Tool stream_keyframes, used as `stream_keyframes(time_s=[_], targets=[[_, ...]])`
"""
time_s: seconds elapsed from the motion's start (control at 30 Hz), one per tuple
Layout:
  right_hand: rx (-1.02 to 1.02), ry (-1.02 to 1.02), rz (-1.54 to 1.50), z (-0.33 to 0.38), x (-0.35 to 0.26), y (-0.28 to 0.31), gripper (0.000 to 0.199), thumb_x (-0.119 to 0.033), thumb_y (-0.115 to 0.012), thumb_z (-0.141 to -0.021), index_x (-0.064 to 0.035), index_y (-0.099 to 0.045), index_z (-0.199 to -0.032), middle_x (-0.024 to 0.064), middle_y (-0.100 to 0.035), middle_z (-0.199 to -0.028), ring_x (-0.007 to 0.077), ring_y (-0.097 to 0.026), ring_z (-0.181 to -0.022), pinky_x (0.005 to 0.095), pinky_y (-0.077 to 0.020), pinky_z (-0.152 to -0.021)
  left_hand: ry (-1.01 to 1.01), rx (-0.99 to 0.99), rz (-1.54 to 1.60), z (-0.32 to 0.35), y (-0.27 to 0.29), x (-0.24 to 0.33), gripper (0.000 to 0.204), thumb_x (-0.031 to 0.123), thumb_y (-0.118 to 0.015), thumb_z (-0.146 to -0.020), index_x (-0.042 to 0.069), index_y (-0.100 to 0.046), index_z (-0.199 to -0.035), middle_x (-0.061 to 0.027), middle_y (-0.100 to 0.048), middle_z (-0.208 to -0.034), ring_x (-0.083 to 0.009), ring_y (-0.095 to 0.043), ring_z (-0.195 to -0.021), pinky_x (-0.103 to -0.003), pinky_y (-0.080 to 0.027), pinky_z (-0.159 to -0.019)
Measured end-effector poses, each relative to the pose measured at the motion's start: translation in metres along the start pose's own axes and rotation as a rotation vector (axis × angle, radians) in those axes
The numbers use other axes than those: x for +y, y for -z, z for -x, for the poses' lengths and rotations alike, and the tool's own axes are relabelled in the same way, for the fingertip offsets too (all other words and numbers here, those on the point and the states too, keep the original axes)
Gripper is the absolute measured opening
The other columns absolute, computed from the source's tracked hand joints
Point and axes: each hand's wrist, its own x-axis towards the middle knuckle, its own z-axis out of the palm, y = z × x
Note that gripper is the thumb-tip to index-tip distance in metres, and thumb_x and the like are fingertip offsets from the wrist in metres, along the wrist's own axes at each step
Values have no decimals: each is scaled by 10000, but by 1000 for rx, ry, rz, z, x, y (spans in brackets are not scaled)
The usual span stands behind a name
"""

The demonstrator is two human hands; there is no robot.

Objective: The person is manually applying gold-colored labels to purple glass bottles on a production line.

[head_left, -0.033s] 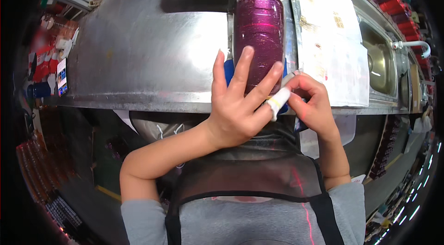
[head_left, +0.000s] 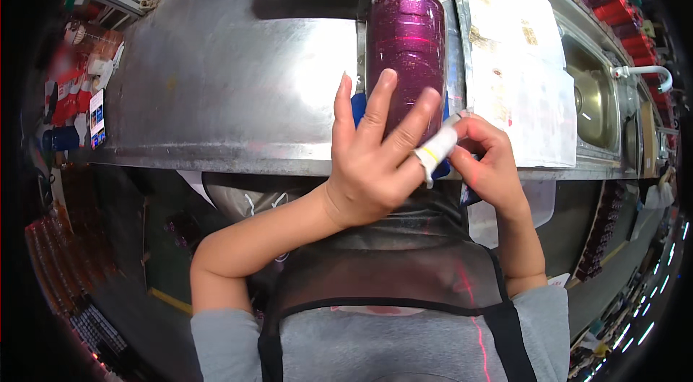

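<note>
A purple glitter-filled bottle (head_left: 406, 57) lies on its side in a metal cradle on the stainless steel table (head_left: 238, 79), its clear neck pointing away from the person and its near end hidden behind the hands. The left hand (head_left: 375, 158) is spread open, grasping nothing, its fingers fanned up over the lower part of the bottle; whether the fingertips press on the plastic or only hover over it cannot be told. A white finger wrap with a yellow band (head_left: 435, 151) sits on the left little finger. The right hand (head_left: 491, 162) has its grip pinched on the far end of that wrap, thumb and forefinger closed around the tip, just beside the bottle's right flank and in front of a blue piece (head_left: 359, 109) under the bottle. To do this well, it seems best to keep the left fingers splayed and still so the little finger stands clear of its neighbour, and to work the wrap evenly along the finger rather than tugging at one edge, which could twist or bunch it. Paper sheets (head_left: 516, 57) lie to the right on the table, with a small sink (head_left: 593, 97) beyond them, both well clear of the hands.
</note>
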Motion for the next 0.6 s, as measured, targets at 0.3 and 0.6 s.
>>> stream_keyframes(time_s=[0.3, 0.6], targets=[[-70, 100, 139, 2, -10, 2, 56, -18, -660, -830, 3, -610, -815, 10, -535, -835, 35, -461, -659, 194, -378, -591, 281, 88, 362, 44, 2, -14, 611, 237, -812, -741, -10, -612, -1263, -236, -507, -1400, -442, -457, -1318, -630, -258, -1078], [-61, 34, 37, 5, -9, 7, 38, 0, -624, -819, -3, -592, -800, 8, -554, -802, 55, -489, -688, 208, -411, -623, 185, -7, 258, 69, 4, -16, 526, 168, -759, -817, -5, -588, -1284, -250, -428, -1466, -473, -428, -1333, -659, -216, -1085]])
